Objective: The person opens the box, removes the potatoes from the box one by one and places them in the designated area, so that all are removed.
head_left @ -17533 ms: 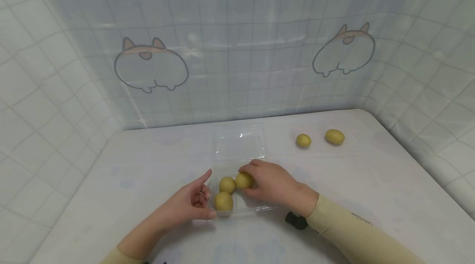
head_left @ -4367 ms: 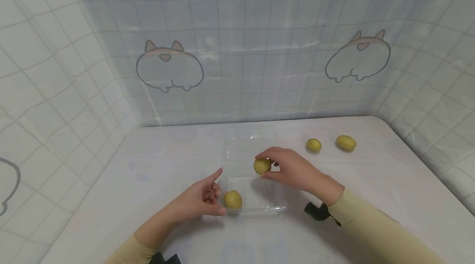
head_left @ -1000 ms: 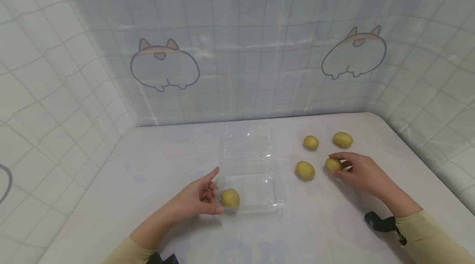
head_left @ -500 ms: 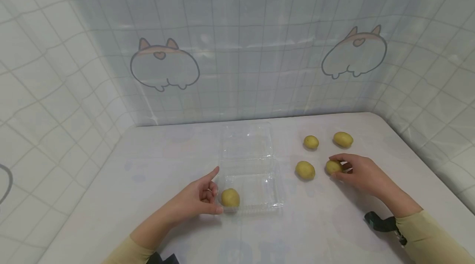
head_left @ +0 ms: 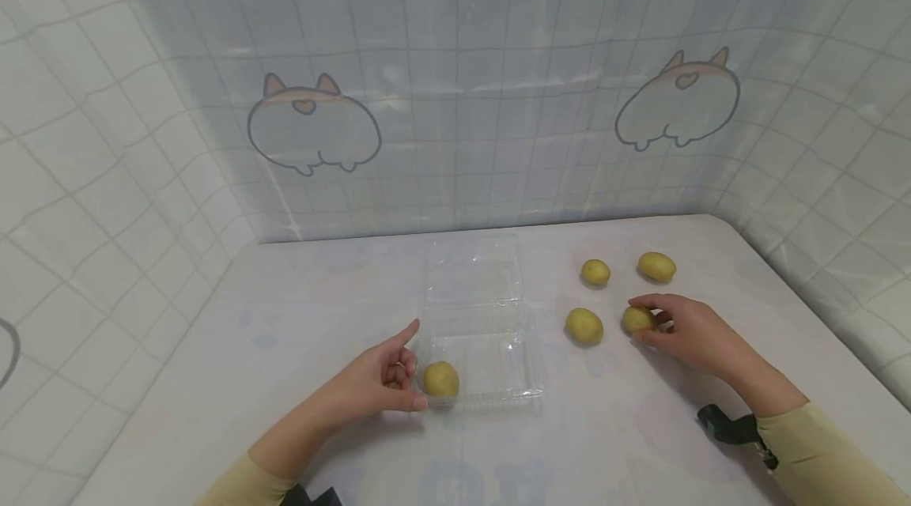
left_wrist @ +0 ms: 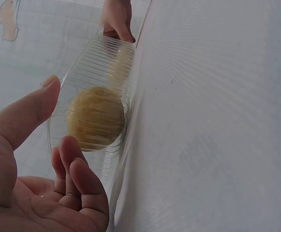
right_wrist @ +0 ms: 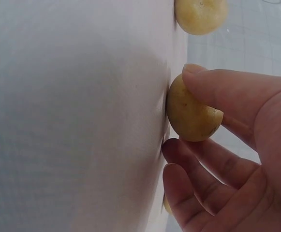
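A clear plastic clamshell box (head_left: 491, 368) lies with its lid folded back on the white table, and one potato (head_left: 441, 379) sits in its front left corner. My left hand (head_left: 380, 375) holds the box by its left end, thumb at the front corner; the left wrist view shows the thumb (left_wrist: 46, 96) at the rim and fingers curled by the ribbed wall. To the right, my right hand (head_left: 683, 330) pinches a potato (right_wrist: 191, 108) between thumb and fingers, right at the tabletop. Another potato (head_left: 584, 326) lies just left of it.
Behind the right hand lie a small round potato (head_left: 595, 272) and a longer potato (head_left: 656, 266). A sheet with a grid and animal drawings (head_left: 455, 95) rises at the table's back edge and along both sides. Dark wrist gear (head_left: 729, 424) shows by the right sleeve.
Over the earlier frames, the right hand has taken two potatoes out of the box to the table on the right. In the last second both hands have hardly moved.
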The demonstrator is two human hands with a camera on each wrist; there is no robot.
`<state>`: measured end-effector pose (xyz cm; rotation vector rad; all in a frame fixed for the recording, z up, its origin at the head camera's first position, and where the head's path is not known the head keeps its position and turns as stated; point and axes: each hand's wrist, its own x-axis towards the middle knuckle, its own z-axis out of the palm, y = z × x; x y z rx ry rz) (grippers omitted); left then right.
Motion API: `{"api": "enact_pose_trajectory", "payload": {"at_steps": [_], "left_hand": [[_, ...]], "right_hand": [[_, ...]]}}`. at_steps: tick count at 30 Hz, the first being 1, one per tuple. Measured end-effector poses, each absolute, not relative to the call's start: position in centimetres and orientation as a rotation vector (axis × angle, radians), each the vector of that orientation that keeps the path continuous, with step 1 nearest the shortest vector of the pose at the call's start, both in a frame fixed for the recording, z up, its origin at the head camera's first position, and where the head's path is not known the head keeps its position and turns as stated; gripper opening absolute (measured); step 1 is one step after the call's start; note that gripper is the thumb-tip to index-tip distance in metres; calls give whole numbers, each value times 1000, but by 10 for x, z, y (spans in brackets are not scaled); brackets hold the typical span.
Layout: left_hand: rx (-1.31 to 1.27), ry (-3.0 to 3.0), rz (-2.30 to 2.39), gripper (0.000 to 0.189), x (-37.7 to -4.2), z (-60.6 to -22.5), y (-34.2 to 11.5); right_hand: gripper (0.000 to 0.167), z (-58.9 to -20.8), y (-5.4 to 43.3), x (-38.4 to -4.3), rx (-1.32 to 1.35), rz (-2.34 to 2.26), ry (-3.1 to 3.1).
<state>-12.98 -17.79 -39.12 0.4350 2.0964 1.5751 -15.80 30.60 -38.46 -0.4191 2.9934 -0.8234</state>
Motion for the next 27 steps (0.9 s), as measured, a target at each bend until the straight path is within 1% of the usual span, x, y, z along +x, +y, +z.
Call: {"api": "enact_pose_trajectory", "payload": {"at_steps": [27], "left_hand": [[429, 2115, 1565, 109, -129, -393, -178]], "right_hand": [[52, -384, 305, -157, -422, -833, 2986]]}}
